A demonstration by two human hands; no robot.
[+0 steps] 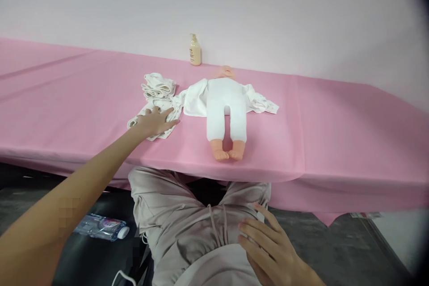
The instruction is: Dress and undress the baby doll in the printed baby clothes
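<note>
My left hand lies with fingers spread on a folded white patterned cloth left of the doll. Above my lap, my right hand hovers with its fingers apart, holding nothing. A baby doll with a white cloth body lies on its back, its feet toward me. Under it a small white shirt is spread out, sleeves to both sides. The doll's head is mostly hidden behind its body. A second folded white cloth sits just beyond my left hand.
A pink cloth covers the long table. At the back, near the pale wall, stands a cream pump bottle. A clear plastic bottle lies on a black seat at my left.
</note>
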